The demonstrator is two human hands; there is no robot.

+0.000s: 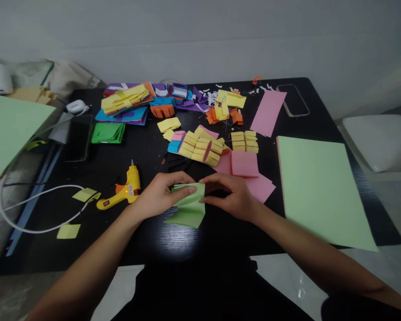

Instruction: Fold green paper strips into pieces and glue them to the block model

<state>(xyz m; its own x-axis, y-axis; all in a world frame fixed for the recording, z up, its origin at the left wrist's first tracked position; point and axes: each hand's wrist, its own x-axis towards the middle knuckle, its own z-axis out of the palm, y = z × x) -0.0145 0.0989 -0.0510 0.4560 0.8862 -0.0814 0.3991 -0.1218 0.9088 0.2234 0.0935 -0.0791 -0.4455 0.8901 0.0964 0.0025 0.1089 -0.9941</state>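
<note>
Between my hands, above the near part of the black table, is a folded light green paper. My left hand grips it from the left, thumb lying across its top face. At the paper's right edge, my right hand pinches it between thumb and fingers. The lower flap of the paper hangs apart from the upper folds. Just beyond my hands are folded yellow paper strips in rows, and a pink paper square on larger pink sheets. A yellow glue gun lies left of my left hand.
Light green sheets are stacked at the right, below a phone. Folded coloured papers and small scraps cover the back. A white cable loops at the left, near a dark phone.
</note>
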